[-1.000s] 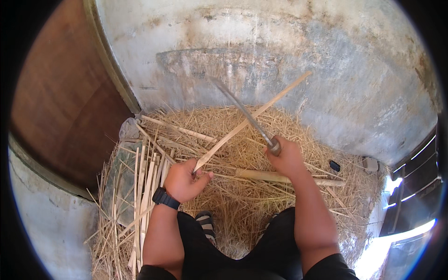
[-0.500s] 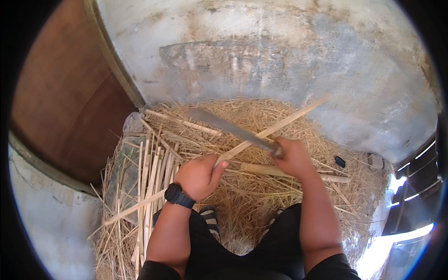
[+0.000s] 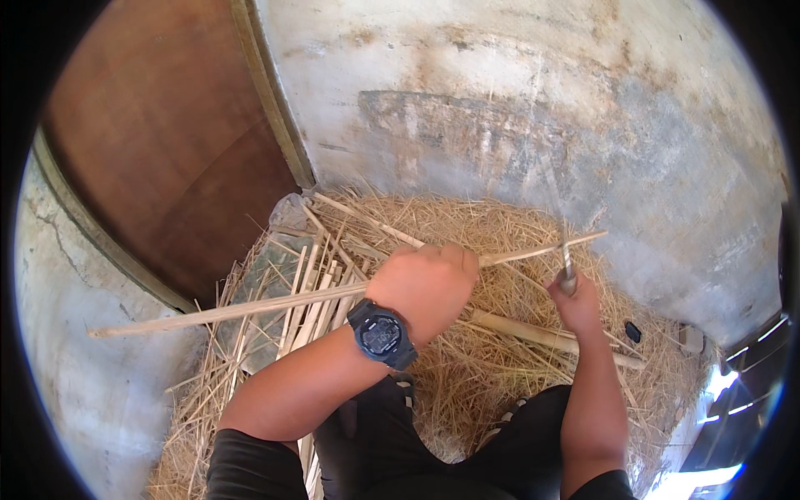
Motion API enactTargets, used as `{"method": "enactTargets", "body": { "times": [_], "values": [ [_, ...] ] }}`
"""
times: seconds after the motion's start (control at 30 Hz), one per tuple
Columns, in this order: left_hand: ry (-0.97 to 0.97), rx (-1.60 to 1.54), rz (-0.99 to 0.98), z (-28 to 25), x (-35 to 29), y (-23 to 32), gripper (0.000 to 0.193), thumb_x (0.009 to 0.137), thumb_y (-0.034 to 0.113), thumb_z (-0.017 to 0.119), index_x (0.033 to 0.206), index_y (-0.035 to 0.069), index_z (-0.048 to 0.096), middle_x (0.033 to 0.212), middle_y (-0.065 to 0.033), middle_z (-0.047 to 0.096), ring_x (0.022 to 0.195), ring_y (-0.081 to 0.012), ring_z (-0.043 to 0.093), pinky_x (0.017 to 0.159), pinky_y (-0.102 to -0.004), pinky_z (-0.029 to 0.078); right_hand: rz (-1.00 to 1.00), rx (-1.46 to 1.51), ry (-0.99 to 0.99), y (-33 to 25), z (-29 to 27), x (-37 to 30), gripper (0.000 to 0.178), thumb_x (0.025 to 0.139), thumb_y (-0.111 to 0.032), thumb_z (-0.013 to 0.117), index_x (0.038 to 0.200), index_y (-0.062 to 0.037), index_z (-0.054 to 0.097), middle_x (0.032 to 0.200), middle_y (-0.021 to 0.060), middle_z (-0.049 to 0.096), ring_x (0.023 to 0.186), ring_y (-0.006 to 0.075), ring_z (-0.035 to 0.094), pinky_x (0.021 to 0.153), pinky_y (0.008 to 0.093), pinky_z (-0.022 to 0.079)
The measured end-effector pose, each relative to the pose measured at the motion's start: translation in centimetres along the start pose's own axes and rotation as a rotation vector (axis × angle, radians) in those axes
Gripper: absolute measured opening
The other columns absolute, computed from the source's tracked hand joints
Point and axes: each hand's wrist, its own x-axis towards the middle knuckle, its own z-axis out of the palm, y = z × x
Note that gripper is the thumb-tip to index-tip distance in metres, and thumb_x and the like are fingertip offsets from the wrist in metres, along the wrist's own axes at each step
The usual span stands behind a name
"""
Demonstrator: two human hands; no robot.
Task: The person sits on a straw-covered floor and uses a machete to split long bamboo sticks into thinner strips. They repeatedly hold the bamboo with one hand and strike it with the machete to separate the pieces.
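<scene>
My left hand (image 3: pixel 427 290), a dark watch on its wrist, is closed round the middle of a long pale wooden strip, perhaps bamboo (image 3: pixel 225 312). The strip's left part reaches past the pile toward the wall, and its other end tapers off beyond my right hand's blade. In my right hand (image 3: pixel 578 302) is the handle of a machete (image 3: pixel 566 250). Its blade points away from me, seen nearly edge-on and smeared by motion, and crosses the strip near its right end. Whether the edge bites into the strip, I cannot tell.
Split pale strips (image 3: pixel 313 302) lie in a pile at the left. A thicker bamboo pole (image 3: pixel 525 335) rests on the straw-like shavings (image 3: pixel 433 392). A small black object (image 3: pixel 633 332) lies at the right. Behind stand a stained wall (image 3: pixel 517 125) and a brown door (image 3: pixel 175 150).
My left hand has moved right and away from me, swinging the strip flatter. My right hand has gone right, and the blade has turned from pointing left to pointing away. The view has shifted.
</scene>
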Motion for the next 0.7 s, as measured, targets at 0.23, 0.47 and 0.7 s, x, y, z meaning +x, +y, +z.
{"method": "enactTargets", "body": {
  "times": [0.23,0.47,0.7],
  "values": [
    [0.025,0.077,0.040,-1.6,0.0,-0.5,0.017,0.096,0.025,0.062,0.087,0.010,0.063,0.078,-0.0036,0.064,0.076,-0.0224,0.069,0.067,-0.0375,0.054,0.152,0.109,0.007,0.4,-1.3,0.6,0.019,0.090,-0.018,0.078,0.094,-0.0087,0.062,0.073,0.0024,0.062,0.066,0.0146,0.059,0.063,0.0349,0.050],
    [0.064,0.051,0.037,-1.3,0.5,0.0,0.018,0.095,0.026,0.064,0.087,0.010,0.064,0.076,-0.0038,0.064,0.075,-0.0234,0.069,0.064,-0.0379,0.054,-0.222,0.011,-0.068,0.2,-0.6,-0.6,0.018,0.091,-0.017,0.077,0.097,-0.0080,0.062,0.076,0.0037,0.066,0.071,0.0149,0.062,0.064,0.0331,0.050],
    [-0.066,-0.300,-0.355,2.1,-1.3,0.8,0.031,0.098,0.037,0.065,0.088,0.007,0.066,0.073,-0.0121,0.067,0.066,-0.0341,0.068,0.059,-0.0454,0.054,-0.218,-0.131,-0.057,-3.6,-0.5,-2.0,0.018,0.090,-0.017,0.076,0.098,-0.0062,0.065,0.078,0.0085,0.070,0.066,0.0222,0.064,0.062,0.0373,0.051]
  ]
}}
